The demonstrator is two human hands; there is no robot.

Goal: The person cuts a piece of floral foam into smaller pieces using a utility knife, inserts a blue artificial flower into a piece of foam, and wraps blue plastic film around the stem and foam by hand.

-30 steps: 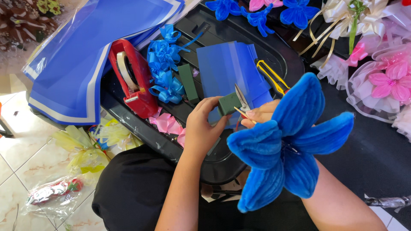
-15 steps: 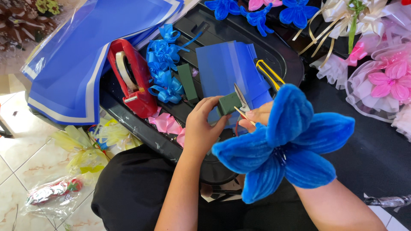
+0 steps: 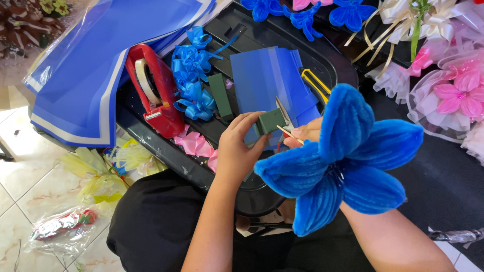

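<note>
Fitting a stick to floral foam over a black tray (image 3: 322,60). Big blue plush flower (image 3: 348,161) in front, hiding most of the right hand (image 3: 307,133), fingers pinching a thin wooden stick (image 3: 290,135). Left hand (image 3: 239,151) clamped round a dark green foam block (image 3: 271,121). Likely calling next for a straight, steady push into the block.

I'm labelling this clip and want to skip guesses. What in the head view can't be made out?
- Right hand: mostly hidden behind the blue plush flower; its grip can't be seen.
- Scissors: only the blades show; handles hidden by the hands.
- Dark green block: left hand pinches it; its underside is hidden.
- Yellow-handled tool: partly under the blue paper stack.
</note>
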